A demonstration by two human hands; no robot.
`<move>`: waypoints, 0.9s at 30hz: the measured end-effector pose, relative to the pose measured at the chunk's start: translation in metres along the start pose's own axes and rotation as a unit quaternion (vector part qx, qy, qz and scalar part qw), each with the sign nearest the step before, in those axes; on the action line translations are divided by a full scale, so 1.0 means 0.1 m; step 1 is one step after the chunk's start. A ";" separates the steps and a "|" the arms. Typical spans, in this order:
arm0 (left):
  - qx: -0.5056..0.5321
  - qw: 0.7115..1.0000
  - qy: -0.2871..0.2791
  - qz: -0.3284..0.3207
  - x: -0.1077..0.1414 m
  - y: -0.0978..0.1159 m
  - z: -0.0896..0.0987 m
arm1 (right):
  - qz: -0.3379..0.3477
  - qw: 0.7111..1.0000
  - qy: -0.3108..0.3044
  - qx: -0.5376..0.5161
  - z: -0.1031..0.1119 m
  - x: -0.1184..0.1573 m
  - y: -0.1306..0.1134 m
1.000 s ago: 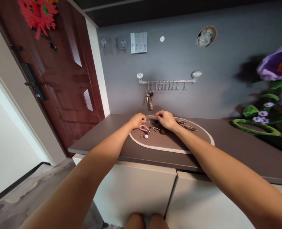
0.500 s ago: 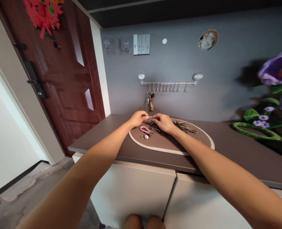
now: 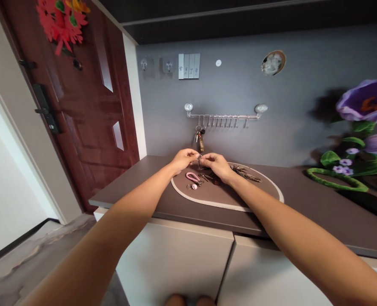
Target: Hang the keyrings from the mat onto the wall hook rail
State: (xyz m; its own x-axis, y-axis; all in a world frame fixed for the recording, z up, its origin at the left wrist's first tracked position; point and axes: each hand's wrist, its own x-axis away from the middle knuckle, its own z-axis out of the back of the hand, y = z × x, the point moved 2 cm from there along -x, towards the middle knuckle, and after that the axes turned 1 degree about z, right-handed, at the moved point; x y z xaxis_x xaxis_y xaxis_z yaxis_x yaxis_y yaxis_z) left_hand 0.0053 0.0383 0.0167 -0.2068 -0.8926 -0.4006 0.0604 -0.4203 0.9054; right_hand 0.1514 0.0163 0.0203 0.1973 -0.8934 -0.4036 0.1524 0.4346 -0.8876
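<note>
My left hand (image 3: pixel 184 160) pinches a small metal key ring (image 3: pixel 199 157) above the oval brown mat (image 3: pixel 227 204). From the other side, the fingertips of my right hand (image 3: pixel 218 165) close on the same ring; what hangs below it is too small to make out. Under the hands lies a pink strap keychain (image 3: pixel 192 176) with a pink bell (image 3: pixel 194 186). A brown key fob (image 3: pixel 214 180) is partly hidden beneath my right hand. To the right, a pile of keys (image 3: pixel 246 173) rests on the mat.
A clear hook rail (image 3: pixel 225 116) is fixed to the grey wall, with a bunch of keys (image 3: pixel 200 140) hanging at its left end. Purple artificial flowers (image 3: pixel 365 102) stand on the right of the countertop (image 3: pixel 124 182). At left is a dark red door (image 3: pixel 89 97).
The camera view has shifted slightly. Both hands stay together above the mat, and the metal ring between their fingertips now shows more clearly. The things on the mat look unmoved.
</note>
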 end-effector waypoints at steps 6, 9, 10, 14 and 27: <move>0.041 0.999 -0.010 -0.003 -0.02 -0.03 -0.01 | 0.006 1.000 -0.006 -0.027 0.01 0.00 0.02; 0.054 0.998 -0.008 -0.002 -0.03 -0.04 -0.01 | 0.013 1.000 0.007 -0.020 0.02 -0.01 0.04; 0.055 0.998 -0.007 -0.002 -0.03 -0.04 -0.01 | 0.017 1.000 0.010 -0.018 0.02 -0.01 0.04; 0.055 0.998 -0.006 -0.004 -0.02 -0.01 -0.03 | 0.034 0.999 0.027 -0.007 0.04 -0.01 0.02; 0.029 0.999 0.024 0.015 -0.01 0.00 -0.01 | 0.033 0.991 0.075 -0.107 0.10 -0.12 0.05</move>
State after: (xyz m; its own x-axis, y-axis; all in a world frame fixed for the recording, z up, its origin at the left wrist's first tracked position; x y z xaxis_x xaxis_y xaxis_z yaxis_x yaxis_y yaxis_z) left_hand 0.0064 0.0396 0.0171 -0.1585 -0.9118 -0.3788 0.0094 -0.3850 0.9229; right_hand 0.1592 0.0299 0.0228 0.0514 -0.8778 -0.4763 -0.0678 0.4728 -0.8786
